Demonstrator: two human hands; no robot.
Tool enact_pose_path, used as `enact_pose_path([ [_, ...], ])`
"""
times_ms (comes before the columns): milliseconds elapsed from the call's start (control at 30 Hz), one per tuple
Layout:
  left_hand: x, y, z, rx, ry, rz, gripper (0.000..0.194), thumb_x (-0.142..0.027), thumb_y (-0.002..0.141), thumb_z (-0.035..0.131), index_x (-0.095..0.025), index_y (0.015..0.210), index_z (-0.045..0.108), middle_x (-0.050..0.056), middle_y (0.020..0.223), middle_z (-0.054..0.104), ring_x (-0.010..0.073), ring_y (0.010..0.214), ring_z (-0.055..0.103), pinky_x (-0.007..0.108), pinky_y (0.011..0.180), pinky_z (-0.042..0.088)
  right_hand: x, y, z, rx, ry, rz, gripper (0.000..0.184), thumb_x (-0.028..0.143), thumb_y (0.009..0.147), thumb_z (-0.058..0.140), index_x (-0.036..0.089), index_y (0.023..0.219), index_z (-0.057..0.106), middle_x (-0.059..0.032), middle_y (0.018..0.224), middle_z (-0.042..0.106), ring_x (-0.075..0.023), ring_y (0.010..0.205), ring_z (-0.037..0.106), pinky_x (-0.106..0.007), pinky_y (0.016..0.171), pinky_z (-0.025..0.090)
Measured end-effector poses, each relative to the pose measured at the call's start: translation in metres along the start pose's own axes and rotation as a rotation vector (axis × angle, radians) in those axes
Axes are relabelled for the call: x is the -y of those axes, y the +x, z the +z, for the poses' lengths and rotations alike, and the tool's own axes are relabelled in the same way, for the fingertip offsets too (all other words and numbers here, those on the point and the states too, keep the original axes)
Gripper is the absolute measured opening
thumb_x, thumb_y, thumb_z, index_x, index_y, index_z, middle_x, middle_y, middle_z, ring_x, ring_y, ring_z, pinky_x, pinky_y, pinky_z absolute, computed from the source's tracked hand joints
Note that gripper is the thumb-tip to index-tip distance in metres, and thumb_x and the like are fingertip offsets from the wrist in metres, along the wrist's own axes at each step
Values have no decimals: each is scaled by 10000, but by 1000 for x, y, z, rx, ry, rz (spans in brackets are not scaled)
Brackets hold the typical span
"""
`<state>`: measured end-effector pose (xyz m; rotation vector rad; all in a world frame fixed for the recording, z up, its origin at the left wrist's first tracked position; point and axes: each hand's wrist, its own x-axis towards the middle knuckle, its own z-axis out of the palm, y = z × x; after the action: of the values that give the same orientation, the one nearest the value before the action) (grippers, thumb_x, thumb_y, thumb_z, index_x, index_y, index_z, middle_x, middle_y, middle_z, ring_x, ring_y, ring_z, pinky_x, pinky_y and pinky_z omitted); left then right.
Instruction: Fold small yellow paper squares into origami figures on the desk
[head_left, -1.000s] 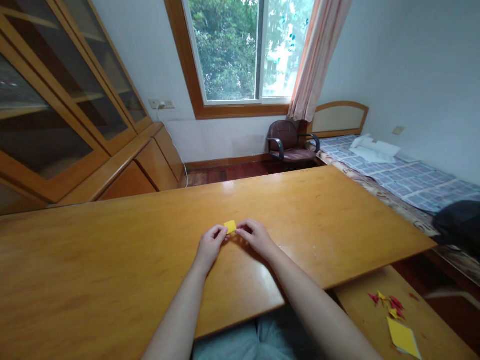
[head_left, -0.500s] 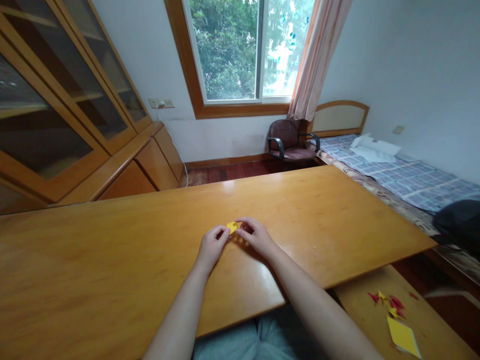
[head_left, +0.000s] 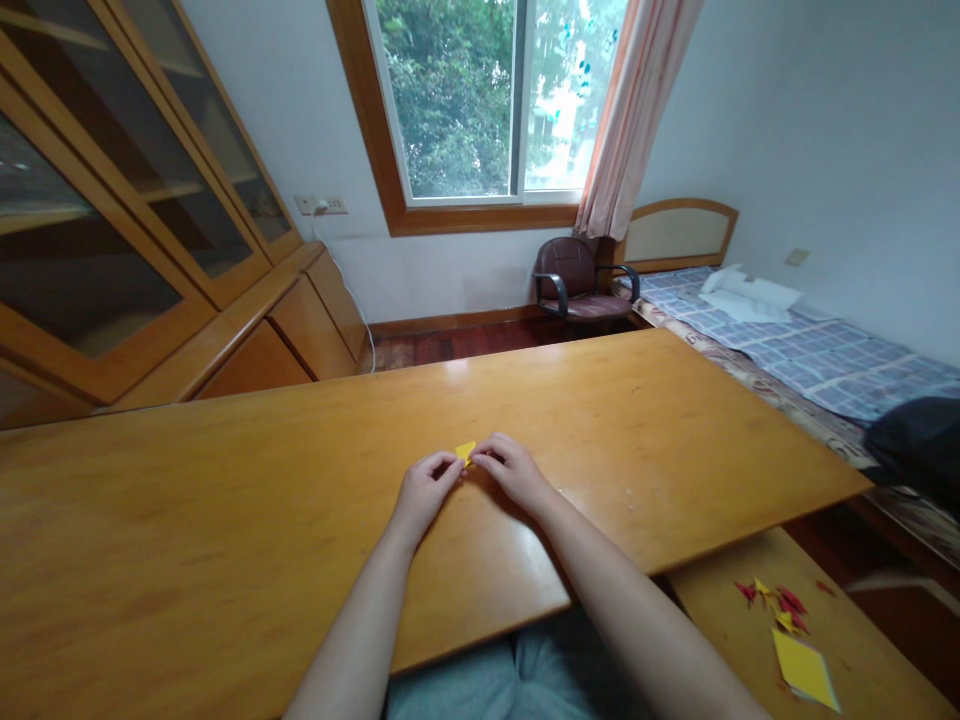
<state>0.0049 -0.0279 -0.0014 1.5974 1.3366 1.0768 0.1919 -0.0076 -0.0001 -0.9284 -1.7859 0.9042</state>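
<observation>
A small piece of yellow paper [head_left: 466, 451], with folds in it, is held just above or on the wooden table [head_left: 225, 520]. My left hand [head_left: 431, 485] pinches its lower left side between thumb and fingers. From the right, my right hand [head_left: 508, 466] has its thumb and fingertips closed on the paper's right edge. The fingertips of both hands nearly meet at the near edge of the paper. Exactly how the folds lie is too small to make out.
On a lower surface at the right lie several small red and yellow folded paper pieces [head_left: 789, 603] and a stack of yellow paper squares [head_left: 805, 668]. Past the table stand a brown armchair [head_left: 574, 275] and a bed [head_left: 817, 345]. A glass-door cabinet [head_left: 180, 190] fills the left.
My right fingers, spread apart around the paper before, have come together on its right edge. The yellow paper has turned slightly. My left hand has barely shifted.
</observation>
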Motion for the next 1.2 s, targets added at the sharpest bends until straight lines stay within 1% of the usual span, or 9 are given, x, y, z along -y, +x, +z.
enact_pose_path([
  [67, -1, 0, 0, 4, 2, 1, 245, -399, 835, 620, -179, 769, 705, 23, 737, 706, 187, 742, 636, 260, 723, 474, 0, 0, 0, -20, 40, 11, 106, 235, 910, 615, 192, 854, 694, -48, 937, 612, -173, 927, 591, -305, 835, 468],
  [200, 0, 0, -1, 11, 17, 7, 252, -404, 840, 615, -179, 768, 701, 23, 737, 702, 187, 743, 630, 261, 724, 471, 1, 0, 0, -21, 129, 55, 107, 254, 892, 627, 179, 844, 686, -102, 1257, 530, -204, 1124, 551, -302, 833, 483],
  [267, 1, 0, -1, 14, 25, 10, 257, -409, 843, 613, -178, 772, 701, 25, 742, 700, 188, 744, 630, 264, 723, 473, 1, 1, -1, 6, 149, 60, 98, 244, 890, 622, 180, 845, 681, -90, 1182, 600, -201, 1073, 579, -310, 839, 478],
  [333, 2, 0, 0, 18, 30, 14, 259, -411, 841, 615, -178, 774, 703, 28, 750, 702, 188, 744, 630, 263, 719, 476, 0, 0, -1, 21, 149, 92, 92, 240, 886, 619, 180, 848, 677, -55, 973, 671, -182, 921, 617, -308, 811, 477],
  [433, 0, 0, 0, 28, 32, 17, 256, -409, 841, 615, -178, 781, 707, 33, 770, 710, 189, 754, 634, 259, 718, 477, -2, 0, 0, 5, 138, 152, 112, 269, 874, 628, 176, 836, 677, -22, 807, 668, -161, 775, 611, -285, 740, 473],
  [633, -6, -1, 1, 47, 16, 7, 260, -398, 852, 593, -170, 784, 697, 31, 757, 700, 184, 752, 632, 257, 727, 475, -4, -1, 0, -22, 167, 153, 162, 329, 853, 649, 170, 831, 672, -27, 808, 663, -154, 746, 597, -271, 700, 459],
  [833, -7, -2, 1, 42, 48, -8, 275, -426, 807, 636, -164, 740, 685, 21, 723, 671, 174, 715, 599, 249, 688, 457, -2, -2, 0, -4, 177, 144, 152, 331, 858, 646, 181, 835, 665, -22, 782, 642, -158, 730, 589, -276, 683, 460],
  [1000, -7, -1, 1, 69, 42, -20, 295, -438, 811, 623, -164, 723, 684, 20, 708, 675, 174, 707, 600, 251, 692, 452, 3, 0, -3, -40, 174, 42, 132, 302, 859, 642, 179, 816, 666, -73, 985, 669, -191, 929, 610, -308, 790, 466],
  [1200, -8, -1, 0, 104, 24, -33, 294, -430, 845, 601, -168, 761, 705, 30, 743, 703, 180, 736, 622, 256, 714, 460, -1, 0, -2, -24, 217, 151, 146, 322, 832, 667, 176, 831, 668, -28, 801, 648, -163, 750, 588, -290, 705, 461],
])
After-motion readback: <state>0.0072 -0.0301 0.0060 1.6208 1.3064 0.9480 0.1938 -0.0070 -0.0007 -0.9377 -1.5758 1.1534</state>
